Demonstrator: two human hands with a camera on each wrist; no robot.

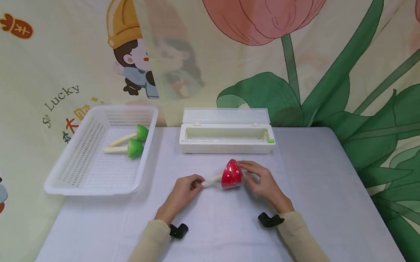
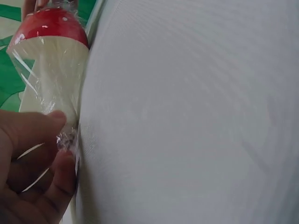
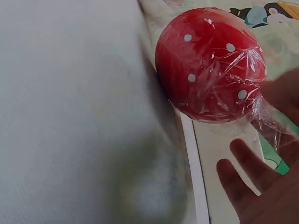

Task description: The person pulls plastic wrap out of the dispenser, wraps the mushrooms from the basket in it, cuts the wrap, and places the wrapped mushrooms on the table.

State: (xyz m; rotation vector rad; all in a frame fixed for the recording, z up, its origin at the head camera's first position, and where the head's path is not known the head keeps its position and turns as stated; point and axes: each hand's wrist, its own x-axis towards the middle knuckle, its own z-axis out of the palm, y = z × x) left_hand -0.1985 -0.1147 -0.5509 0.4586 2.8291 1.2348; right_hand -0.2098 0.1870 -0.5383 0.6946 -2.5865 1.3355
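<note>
A toy mushroom (image 1: 231,175) with a white-dotted red cap and a pale stem lies sideways above the table, wrapped in clear plastic. My left hand (image 1: 182,193) pinches the wrapped stem end; in the left wrist view the thumb and a finger meet at the crumpled wrapper below the stem (image 2: 56,84). At the cap end, my right hand (image 1: 265,183) holds the gathered wrapper (image 3: 271,126) between thumb and index finger, its other fingers apart from the cap (image 3: 210,65).
A white mesh basket (image 1: 99,190) at the left holds two green-capped mushrooms (image 1: 135,148). Behind the hands stands a white box (image 1: 226,147) with its translucent lid (image 1: 225,115) raised. A white cloth (image 1: 220,246) covers the table; a printed curtain (image 1: 196,65) hangs behind.
</note>
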